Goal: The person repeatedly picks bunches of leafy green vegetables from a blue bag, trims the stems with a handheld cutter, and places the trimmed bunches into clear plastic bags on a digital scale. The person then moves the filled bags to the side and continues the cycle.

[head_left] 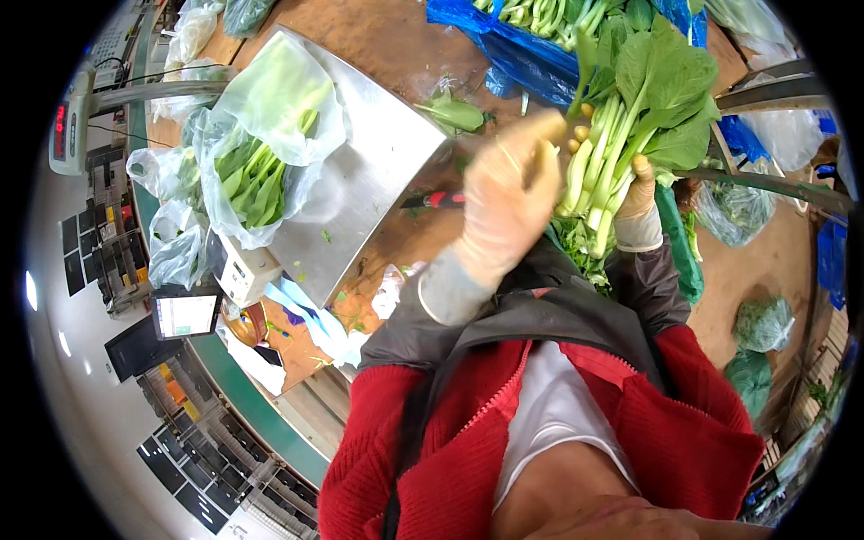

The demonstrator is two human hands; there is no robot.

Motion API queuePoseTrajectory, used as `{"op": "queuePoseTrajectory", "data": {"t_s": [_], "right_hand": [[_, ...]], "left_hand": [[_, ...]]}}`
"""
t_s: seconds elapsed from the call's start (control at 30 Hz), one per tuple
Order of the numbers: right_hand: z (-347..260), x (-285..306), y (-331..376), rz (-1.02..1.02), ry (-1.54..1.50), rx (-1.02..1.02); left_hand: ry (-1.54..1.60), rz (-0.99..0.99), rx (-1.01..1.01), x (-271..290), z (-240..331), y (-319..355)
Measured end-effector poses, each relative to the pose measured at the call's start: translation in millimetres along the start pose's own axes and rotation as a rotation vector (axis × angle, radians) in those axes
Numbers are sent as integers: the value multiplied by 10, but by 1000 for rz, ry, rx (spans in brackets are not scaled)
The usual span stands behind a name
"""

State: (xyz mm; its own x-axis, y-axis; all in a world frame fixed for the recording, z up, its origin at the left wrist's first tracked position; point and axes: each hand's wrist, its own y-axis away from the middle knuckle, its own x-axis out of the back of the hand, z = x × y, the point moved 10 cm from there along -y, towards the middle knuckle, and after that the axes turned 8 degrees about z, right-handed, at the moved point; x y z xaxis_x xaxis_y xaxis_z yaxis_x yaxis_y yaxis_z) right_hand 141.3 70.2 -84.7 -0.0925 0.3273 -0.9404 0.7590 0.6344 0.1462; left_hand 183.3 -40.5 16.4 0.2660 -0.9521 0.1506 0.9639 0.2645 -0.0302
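1. The bunch of leafy greens (605, 153) is up in front of the person's chest, pale stem ends toward the body, broad leaves fanning away and to the right.
2. The right hand (637, 205), gloved, is closed around the stems: the thumb lies along the near right side, and the fingertips (581, 133) come round on the left, so the bunch sits inside that grip.
3. The left hand (511, 193), gloved too, is just beside the stems on their left, its fingers bent. It's blurred, and I can't tell whether it touches the bunch or has anything pinched.
4. Under the stem ends, more curly greens (580, 247) show against the person's dark apron (540, 270).
5. Beyond the bunch, a blue plastic bag (531, 67) of similar greens lies open on the brown worktop (382, 45).
6. Left of the left hand, a red-handled tool (443, 199) lies near a metal plate (369, 139); a loose leaf (456, 113) rests by the plate's corner.
7. On the plate's left part stands a clear bag of greens (256, 175).
8. Farther left I see a lit tablet (185, 315); off to the right, a bagged bundle of greens (763, 324).
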Motion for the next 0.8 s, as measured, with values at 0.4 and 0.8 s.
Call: {"op": "queuePoseTrajectory", "data": {"t_s": [0.4,0.8], "right_hand": [[111,125,18,48,196,-13],[558,-663,-126,-27,239,59]], "left_hand": [[-73,36,69,213,-321,-225],[-466,425,-532,817,746,282]]}}
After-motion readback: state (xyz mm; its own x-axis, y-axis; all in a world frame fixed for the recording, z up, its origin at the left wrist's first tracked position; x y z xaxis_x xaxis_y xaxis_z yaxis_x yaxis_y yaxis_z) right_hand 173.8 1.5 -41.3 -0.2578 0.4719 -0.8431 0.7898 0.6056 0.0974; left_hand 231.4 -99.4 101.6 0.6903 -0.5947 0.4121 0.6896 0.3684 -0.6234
